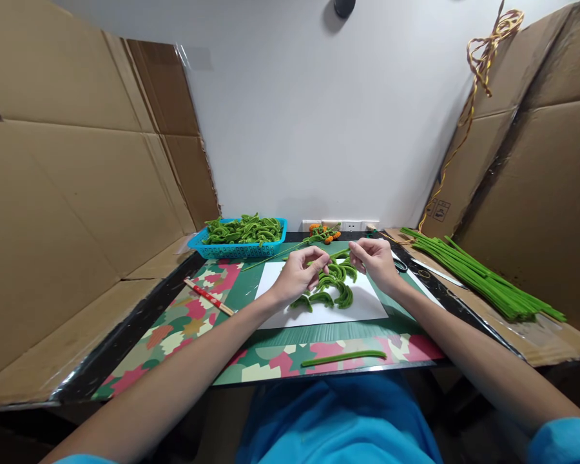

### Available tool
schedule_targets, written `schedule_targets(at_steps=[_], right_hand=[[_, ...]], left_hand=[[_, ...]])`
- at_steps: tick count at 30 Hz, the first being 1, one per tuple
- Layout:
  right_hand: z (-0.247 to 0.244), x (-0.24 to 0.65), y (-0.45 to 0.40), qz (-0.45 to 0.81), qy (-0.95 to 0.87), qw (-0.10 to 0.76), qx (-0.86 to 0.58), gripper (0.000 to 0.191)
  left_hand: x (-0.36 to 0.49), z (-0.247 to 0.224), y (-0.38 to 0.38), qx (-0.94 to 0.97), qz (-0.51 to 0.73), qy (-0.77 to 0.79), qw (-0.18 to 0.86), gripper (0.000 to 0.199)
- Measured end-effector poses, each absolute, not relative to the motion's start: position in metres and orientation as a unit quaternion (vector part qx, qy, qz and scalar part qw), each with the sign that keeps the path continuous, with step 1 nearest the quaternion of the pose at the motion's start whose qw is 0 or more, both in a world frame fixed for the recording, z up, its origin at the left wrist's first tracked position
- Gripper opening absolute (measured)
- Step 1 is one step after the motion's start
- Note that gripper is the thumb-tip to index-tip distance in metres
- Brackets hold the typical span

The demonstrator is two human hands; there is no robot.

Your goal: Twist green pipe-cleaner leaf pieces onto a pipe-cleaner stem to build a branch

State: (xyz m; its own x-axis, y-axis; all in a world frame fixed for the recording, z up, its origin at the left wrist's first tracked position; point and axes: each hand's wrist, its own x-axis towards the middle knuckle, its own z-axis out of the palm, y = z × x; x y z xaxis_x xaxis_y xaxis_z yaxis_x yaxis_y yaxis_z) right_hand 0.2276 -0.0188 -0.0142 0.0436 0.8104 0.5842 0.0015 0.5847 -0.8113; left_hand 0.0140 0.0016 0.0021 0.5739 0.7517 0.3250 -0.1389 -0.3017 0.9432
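Observation:
A short green pipe cleaner [339,254] is stretched between my two hands, above the white paper. My left hand [299,276] pinches its left end with thumb and fingers. At the other end, the fingertips of my right hand [374,263] are pinched together on it. Below them, several curled green pipe cleaner pieces [344,295] lie on the sheet of white paper [367,309], partly hidden by my hands. One straight green pipe cleaner [344,358] rests alone near the table's front edge.
A blue basket [236,250] heaped with bent green pieces stands at the back left. Chopsticks in a red wrapper [209,296] lie left of the paper. Orange and green pipe cleaner flowers [326,233] lie behind. Scissors [400,264] and a bundle of long green pipe cleaners [483,277] are at right.

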Motion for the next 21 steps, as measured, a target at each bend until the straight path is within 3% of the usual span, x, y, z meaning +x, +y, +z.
schedule_targets(at_steps=[21], right_hand=[[-0.0123,0.2293,-0.0186,0.377,-0.63,0.6,-0.317,0.049]], left_hand=[[0.015,-0.0002,-0.0017,0.692,0.381,0.255,0.557,0.043]])
